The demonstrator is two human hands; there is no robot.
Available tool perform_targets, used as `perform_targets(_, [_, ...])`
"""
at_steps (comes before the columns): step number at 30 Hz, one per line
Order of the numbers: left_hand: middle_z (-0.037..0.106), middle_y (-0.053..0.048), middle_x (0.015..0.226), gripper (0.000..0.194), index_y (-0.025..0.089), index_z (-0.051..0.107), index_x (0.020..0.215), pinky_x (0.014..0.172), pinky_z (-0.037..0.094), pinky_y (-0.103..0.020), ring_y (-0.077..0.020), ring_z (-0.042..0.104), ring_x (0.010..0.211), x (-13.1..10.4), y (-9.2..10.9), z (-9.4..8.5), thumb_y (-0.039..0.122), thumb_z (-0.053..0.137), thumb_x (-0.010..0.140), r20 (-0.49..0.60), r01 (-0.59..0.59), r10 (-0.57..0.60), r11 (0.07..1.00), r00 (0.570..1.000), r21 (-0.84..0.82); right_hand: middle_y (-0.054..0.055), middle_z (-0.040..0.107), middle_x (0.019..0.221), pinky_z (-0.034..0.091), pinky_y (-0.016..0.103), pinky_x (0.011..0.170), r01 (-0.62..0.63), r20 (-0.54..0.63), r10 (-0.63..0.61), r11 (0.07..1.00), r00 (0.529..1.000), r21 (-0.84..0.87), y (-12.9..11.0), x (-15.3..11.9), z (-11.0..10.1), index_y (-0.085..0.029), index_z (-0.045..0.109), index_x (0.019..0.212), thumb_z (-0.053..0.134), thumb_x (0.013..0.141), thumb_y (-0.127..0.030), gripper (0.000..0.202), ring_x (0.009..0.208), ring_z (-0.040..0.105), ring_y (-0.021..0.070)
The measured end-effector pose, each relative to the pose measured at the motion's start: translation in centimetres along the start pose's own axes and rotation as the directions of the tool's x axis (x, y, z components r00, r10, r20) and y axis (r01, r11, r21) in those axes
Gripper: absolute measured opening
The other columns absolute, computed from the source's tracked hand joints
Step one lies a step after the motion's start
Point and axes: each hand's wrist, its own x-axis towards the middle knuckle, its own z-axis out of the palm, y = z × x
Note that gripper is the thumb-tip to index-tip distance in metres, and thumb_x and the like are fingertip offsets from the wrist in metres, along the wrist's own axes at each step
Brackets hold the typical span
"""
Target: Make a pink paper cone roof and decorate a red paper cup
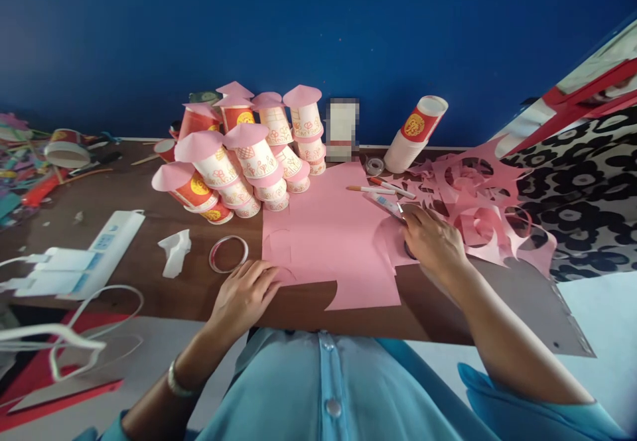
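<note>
My left hand (246, 295) lies flat with its fingers stretched out, the fingertips on the lower left edge of a pink paper sheet (328, 229). Faint curved lines show on the sheet near them. My right hand (432, 239) is curled down at the sheet's right side. A shiny bit and a dark curved edge show by its fingers; what it holds is hidden. Just beyond those fingers lies a slim tube with a white and blue label (382, 201). Two pens, a brown and white one (361, 189) and an orange and white one (393, 188), lie behind it.
Paper-cup towers with pink cone roofs (259, 162) stand at back left. A tape roll (229, 254) and crumpled white paper (175, 252) lie before them. Stacked cups (417, 132) lean at back right beside pink paper scraps (490, 205). A power strip (107, 245) lies left.
</note>
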Motion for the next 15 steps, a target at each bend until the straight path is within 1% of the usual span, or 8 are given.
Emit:
perform_targets(3, [0.079, -0.006, 0.100, 0.021, 0.019, 0.076, 0.106, 0.083, 0.057, -0.038, -0.0224, 0.074, 0.089, 0.3, -0.1, -0.1, 0.016, 0.055, 0.106, 0.023, -0.050, 0.050, 0.999, 0.998, 0.015, 0.013, 0.079, 0.116, 0.054, 0.038, 0.082, 0.057, -0.046, -0.055, 0.997, 0.997, 0.044, -1.6, -0.6, -1.3, -0.015, 0.076, 0.120, 0.056, 0.106, -0.020, 0.025, 0.104, 0.072, 0.0292])
perform_targets(6, [0.079, -0.006, 0.099, 0.024, 0.019, 0.076, 0.101, 0.080, 0.057, -0.037, -0.0214, 0.074, 0.087, 0.4, -0.2, 0.1, 0.013, 0.053, 0.106, 0.023, -0.072, 0.072, 0.997, 0.997, 0.031, 0.011, 0.078, 0.108, 0.053, 0.037, 0.078, 0.154, -0.008, -0.154, 0.983, 0.988, 0.105, -3.8, -1.7, -2.4, -0.017, 0.075, 0.114, 0.056, 0.106, -0.018, 0.021, 0.096, 0.071, 0.0265])
perform_targets(10, [0.078, -0.006, 0.100, 0.024, 0.019, 0.076, 0.101, 0.079, 0.057, -0.036, -0.0211, 0.074, 0.088, 0.3, -0.2, 0.6, 0.009, 0.054, 0.104, 0.028, -0.050, 0.049, 0.998, 0.998, 0.030, 0.011, 0.076, 0.110, 0.054, 0.036, 0.074, 0.272, 0.050, -0.280, 0.953, 0.959, 0.135, -6.6, -3.5, -3.1, -0.017, 0.071, 0.114, 0.064, 0.105, -0.024, 0.013, 0.094, 0.071, 0.0251])
perform_targets(13, [0.078, -0.006, 0.099, 0.026, 0.021, 0.076, 0.100, 0.079, 0.057, -0.035, -0.0219, 0.074, 0.090, 0.0, -0.3, 0.7, 0.007, 0.054, 0.101, 0.073, -0.021, 0.020, 1.000, 0.997, 0.022, 0.009, 0.074, 0.102, 0.051, 0.035, 0.066, 0.307, 0.063, -0.316, 0.945, 0.947, 0.115, -7.9, -4.7, -3.4, -0.018, 0.070, 0.107, 0.066, 0.106, -0.028, 0.011, 0.087, 0.069, 0.0241])
perform_targets(15, [0.078, -0.006, 0.098, 0.026, 0.021, 0.076, 0.099, 0.079, 0.057, -0.036, -0.0220, 0.074, 0.089, -0.1, -0.4, 0.6, 0.008, 0.054, 0.102, 0.092, -0.009, 0.007, 1.000, 0.996, 0.017, 0.009, 0.072, 0.097, 0.050, 0.035, 0.064, 0.314, 0.073, -0.323, 0.943, 0.944, 0.108, -8.2, -5.2, -3.5, -0.019, 0.069, 0.101, 0.066, 0.106, -0.027, 0.010, 0.084, 0.068, 0.0240])
